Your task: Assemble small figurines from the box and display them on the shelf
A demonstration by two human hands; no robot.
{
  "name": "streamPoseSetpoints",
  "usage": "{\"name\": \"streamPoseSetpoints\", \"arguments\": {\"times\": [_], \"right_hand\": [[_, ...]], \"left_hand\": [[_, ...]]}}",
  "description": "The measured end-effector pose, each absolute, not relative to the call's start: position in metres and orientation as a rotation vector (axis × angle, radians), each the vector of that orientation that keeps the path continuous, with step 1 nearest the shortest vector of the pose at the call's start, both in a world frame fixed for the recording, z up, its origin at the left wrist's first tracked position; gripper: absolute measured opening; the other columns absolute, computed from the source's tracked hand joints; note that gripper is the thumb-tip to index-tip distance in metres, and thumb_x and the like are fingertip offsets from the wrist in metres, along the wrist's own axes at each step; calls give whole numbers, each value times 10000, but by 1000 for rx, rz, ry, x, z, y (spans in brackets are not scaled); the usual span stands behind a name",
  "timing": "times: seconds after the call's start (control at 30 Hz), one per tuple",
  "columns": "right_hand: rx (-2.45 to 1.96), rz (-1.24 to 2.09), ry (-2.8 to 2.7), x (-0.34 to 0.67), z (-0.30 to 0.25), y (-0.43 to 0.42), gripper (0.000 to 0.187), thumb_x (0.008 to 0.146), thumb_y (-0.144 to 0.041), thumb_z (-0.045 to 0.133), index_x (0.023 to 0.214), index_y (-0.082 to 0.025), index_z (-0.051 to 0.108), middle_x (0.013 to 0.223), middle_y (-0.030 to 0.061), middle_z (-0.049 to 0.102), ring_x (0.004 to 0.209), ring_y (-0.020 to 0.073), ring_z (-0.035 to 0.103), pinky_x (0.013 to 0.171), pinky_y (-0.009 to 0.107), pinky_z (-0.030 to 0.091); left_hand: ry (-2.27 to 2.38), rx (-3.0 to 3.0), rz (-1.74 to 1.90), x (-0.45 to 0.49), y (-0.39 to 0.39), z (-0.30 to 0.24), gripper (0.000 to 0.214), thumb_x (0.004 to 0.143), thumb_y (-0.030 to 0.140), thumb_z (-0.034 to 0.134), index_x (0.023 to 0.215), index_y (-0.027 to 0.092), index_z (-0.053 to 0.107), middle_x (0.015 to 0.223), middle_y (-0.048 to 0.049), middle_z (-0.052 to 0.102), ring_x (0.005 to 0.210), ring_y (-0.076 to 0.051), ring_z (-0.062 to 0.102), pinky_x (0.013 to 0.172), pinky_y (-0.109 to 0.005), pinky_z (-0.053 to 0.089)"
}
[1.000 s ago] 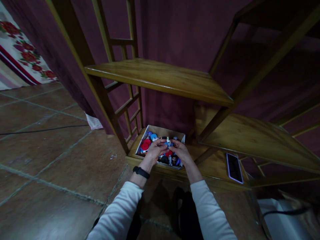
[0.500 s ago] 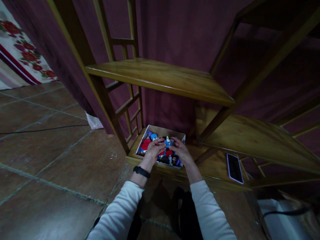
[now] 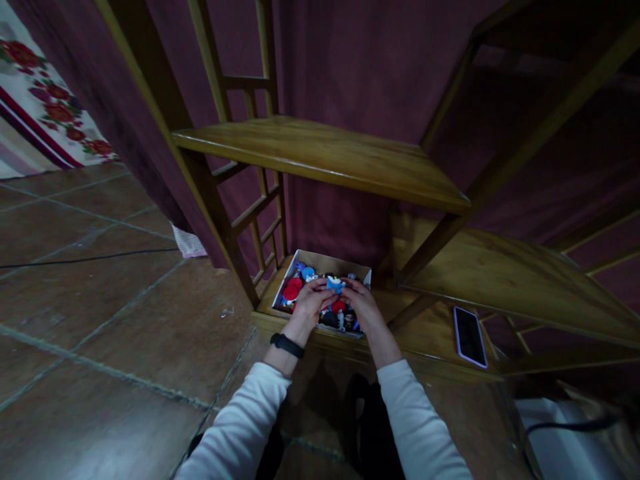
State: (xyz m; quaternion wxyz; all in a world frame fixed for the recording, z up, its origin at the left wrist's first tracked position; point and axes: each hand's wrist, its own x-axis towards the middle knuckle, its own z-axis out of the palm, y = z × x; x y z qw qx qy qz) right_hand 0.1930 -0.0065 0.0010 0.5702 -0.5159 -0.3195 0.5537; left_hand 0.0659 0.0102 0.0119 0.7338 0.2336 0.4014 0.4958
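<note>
Between my two hands is a small blue and white toy figure [image 3: 335, 285], held just above an open cardboard box [image 3: 325, 261]. My left hand [image 3: 311, 297] grips its left side with the fingertips. On the other side, the fingers of my right hand [image 3: 359, 297] close on it. Several small figures fill the box, among them a red piece [image 3: 291, 289] at the left and a blue round piece [image 3: 308, 272] near the back corner. The figure's finer details are too small to make out, and my hands hide part of the box's contents.
The box stands on the low board of a wooden shelf unit, under a higher shelf [image 3: 320, 150]. A phone [image 3: 470, 337] lies on the low board to the right. A dark curtain [image 3: 345, 80] hangs behind. A black cable [image 3: 95, 257] crosses the tiled floor at left.
The toy figure has turned between my fingers, now showing more blue and less white. My hands have shifted only slightly; the box and phone stay put.
</note>
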Motion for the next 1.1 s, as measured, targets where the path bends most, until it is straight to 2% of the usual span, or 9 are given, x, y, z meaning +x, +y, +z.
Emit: {"name": "streamPoseSetpoints", "arguments": {"times": [0.2, 0.37, 0.57, 0.73, 0.93, 1.1], "right_hand": [[-1244, 1283, -644, 199, 1, -3, 283, 568, -281, 663, 837, -193, 656, 779, -3, 681, 694, 132, 599, 650, 256, 467], [-1253, 1327, -636, 202, 7, -4, 266, 571, -256, 662, 827, -186, 662, 768, 5, 688, 642, 119, 589, 578, 228, 440], [-1254, 1378, -689, 205, 11, -7, 196, 568, -216, 647, 761, -186, 658, 711, 0, 682, 585, 121, 576, 530, 230, 429], [-1240, 1383, -724, 206, 13, -7, 222, 587, -242, 652, 802, -193, 666, 764, 11, 696, 631, 133, 599, 553, 236, 442], [-1208, 1377, -720, 205, 7, -7, 316, 605, -336, 686, 887, -195, 663, 773, 13, 691, 625, 123, 589, 597, 248, 451], [-1227, 1379, -732, 203, 0, -5, 317, 588, -336, 696, 872, -199, 664, 794, 9, 693, 648, 122, 594, 623, 251, 452]], "left_hand": [[853, 540, 990, 63, 10, 17, 224, 679, 54, 667, 856, 130, 552, 733, -63, 687, 666, -165, 674, 706, -328, 560], [869, 558, 928, 61, 12, 17, 124, 725, 130, 652, 830, 108, 590, 675, -75, 681, 578, -139, 656, 610, -254, 556], [871, 580, 856, 59, 14, 15, 177, 720, 222, 681, 822, 85, 634, 692, -113, 693, 571, -163, 664, 566, -242, 552], [872, 578, 836, 57, 15, 15, 151, 696, 180, 695, 776, 66, 640, 656, -118, 687, 566, -170, 666, 560, -232, 550], [910, 479, 947, 63, 14, 14, 14, 725, 83, 627, 732, 79, 616, 641, -87, 686, 570, -140, 656, 642, -253, 563], [902, 425, 1017, 66, 13, 13, 71, 711, 45, 615, 661, 89, 589, 586, -54, 660, 557, -123, 642, 689, -273, 565]]}}
